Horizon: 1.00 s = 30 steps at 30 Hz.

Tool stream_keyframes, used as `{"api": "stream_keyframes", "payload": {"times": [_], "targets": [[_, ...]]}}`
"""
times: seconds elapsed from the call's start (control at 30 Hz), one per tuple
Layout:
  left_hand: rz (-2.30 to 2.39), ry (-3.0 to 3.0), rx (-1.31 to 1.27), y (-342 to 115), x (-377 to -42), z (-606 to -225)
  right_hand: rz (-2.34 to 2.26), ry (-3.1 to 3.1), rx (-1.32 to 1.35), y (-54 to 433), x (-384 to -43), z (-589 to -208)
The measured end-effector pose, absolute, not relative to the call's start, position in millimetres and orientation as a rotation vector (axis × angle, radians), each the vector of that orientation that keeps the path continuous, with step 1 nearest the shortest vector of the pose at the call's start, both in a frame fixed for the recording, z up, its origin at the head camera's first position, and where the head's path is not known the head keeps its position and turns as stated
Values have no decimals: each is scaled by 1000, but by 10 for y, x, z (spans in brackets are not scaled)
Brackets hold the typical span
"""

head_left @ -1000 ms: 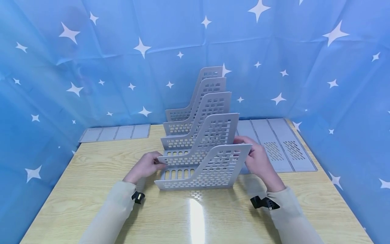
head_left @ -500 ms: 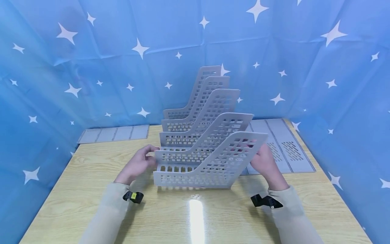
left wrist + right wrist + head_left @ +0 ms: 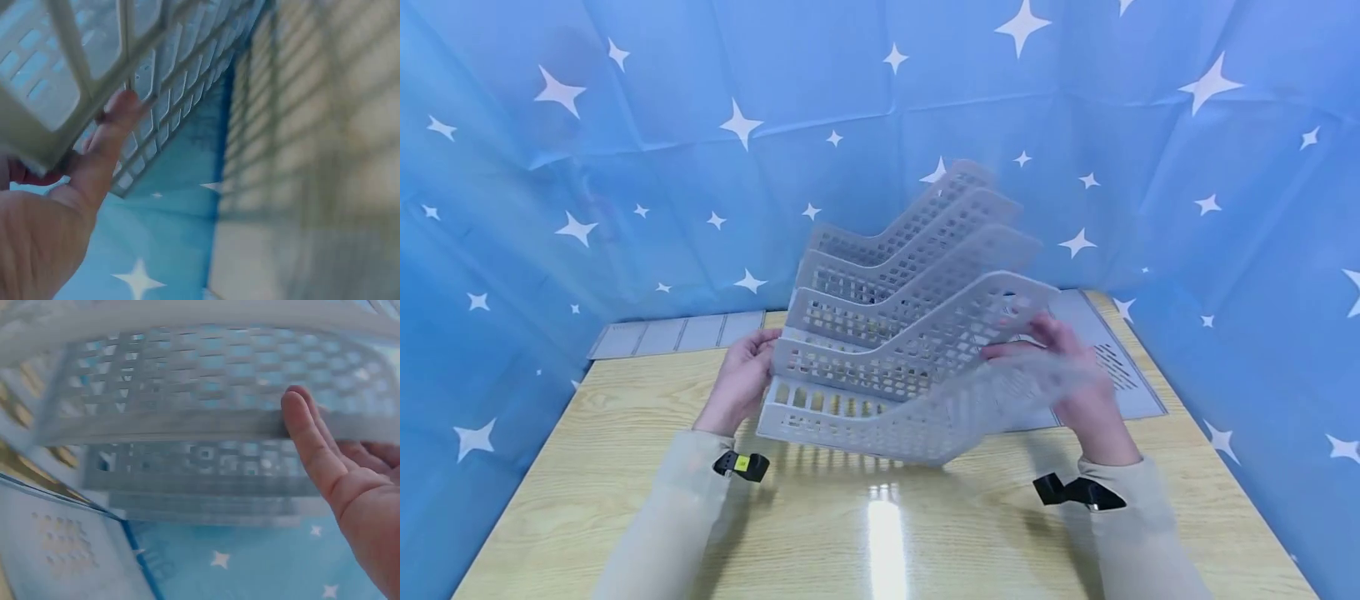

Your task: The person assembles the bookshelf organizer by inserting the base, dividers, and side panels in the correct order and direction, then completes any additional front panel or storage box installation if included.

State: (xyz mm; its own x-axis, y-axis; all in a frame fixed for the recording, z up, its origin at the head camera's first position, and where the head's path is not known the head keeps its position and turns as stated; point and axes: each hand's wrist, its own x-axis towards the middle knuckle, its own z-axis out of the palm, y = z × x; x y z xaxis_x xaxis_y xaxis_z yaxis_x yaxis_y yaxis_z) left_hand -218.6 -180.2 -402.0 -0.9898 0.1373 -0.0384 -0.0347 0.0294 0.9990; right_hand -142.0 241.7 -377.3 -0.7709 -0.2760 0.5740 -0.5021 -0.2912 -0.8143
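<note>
A grey plastic file rack (image 3: 850, 367), with several perforated upright dividers, stands askew over the middle of the table. Its dividers are blurred at the right end. My left hand (image 3: 742, 379) grips the rack's left end; in the left wrist view the thumb (image 3: 103, 147) lies along the slotted frame and the other fingers are mostly hidden. At the rack's right end is my right hand (image 3: 1078, 387), its fingers loosely spread among the dividers, partly behind the blurred front one (image 3: 1022, 387). The right wrist view shows the thumb (image 3: 306, 428) straight beside a divider's edge.
Flat grey panels with slots (image 3: 1112, 367) lie at the table's back right. More flat grey panels (image 3: 677, 335) lie at the back left. A blue curtain with white stars (image 3: 700, 167) hangs behind and at both sides of the wooden table (image 3: 625, 467).
The rack has tilted and turned, its left end lifted and its dividers leaning right. My left hand has taken hold of the left end; the right hand has moved right and its fingers have spread.
</note>
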Motion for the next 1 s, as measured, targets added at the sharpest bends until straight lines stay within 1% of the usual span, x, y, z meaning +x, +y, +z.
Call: {"api": "stream_keyframes", "payload": {"times": [0.07, 0.1, 0.2, 0.37, 0.5, 0.6, 0.67, 0.77, 1.0], "targets": [[2131, 2212, 92, -1776, -2167, -3907, 2266, -1624, 1189, 2472, -1435, -3720], [2138, 2239, 93, -1772, -2159, -3848, 2461, -1494, 1214, 2494, -1447, -3674], [2132, 2321, 98, -1795, -2113, -3653, 2438, -1475, 1269, 2548, -1420, -3602], [2082, 2508, 124, -1926, -2014, -3280, 2471, -1514, 1157, 2524, -1373, -3569], [1973, 2681, 116, -2080, -1907, -3037, 2426, -1670, 1031, 2460, -1374, -3647], [1792, 2815, 104, -2170, -1827, -2891, 2349, -1836, 999, 2426, -1424, -3758], [1649, 2886, 105, -2193, -1780, -2793, 2335, -1922, 1045, 2410, -1487, -3847], [1473, 2956, 144, -2177, -1734, -2660, 2405, -2021, 1061, 2395, -1573, -4005], [1168, 3102, 225, -2057, -1703, -2521, 2357, -2479, 784, 2221, -1650, -4286]]}}
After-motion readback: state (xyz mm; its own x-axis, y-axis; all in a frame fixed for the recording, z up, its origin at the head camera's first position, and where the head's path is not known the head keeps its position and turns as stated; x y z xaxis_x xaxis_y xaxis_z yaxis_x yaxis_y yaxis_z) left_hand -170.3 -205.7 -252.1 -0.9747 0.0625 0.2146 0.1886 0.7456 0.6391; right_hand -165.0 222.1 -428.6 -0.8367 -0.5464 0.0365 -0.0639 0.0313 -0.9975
